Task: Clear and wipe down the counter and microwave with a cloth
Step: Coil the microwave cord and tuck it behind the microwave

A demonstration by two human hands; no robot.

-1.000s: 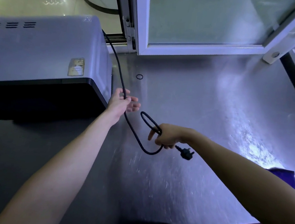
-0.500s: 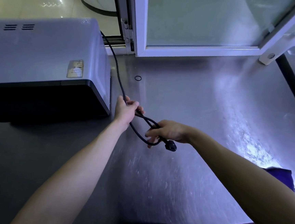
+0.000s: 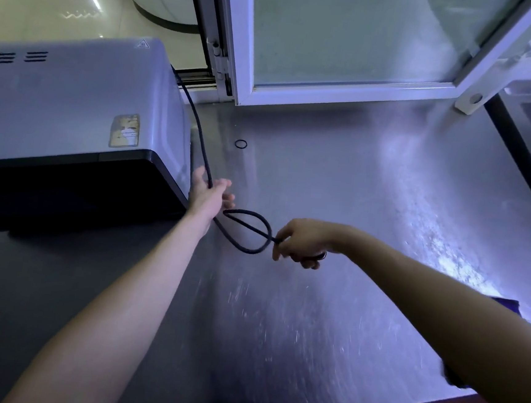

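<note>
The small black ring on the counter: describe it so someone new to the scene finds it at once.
Start at the grey microwave on the left of the steel counter. Just right of its rear corner, past the black cord, a thin ring lies flat before the white window frame. It is a small closed circle, lying apart from the cord.

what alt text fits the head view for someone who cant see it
Two bare hands handle a black power cord trailing from behind a grey microwave on a steel counter: the right hand pinches a loop of it, and it passes between thumb and fingers of the open left hand. A small black ring lies beyond.
</note>
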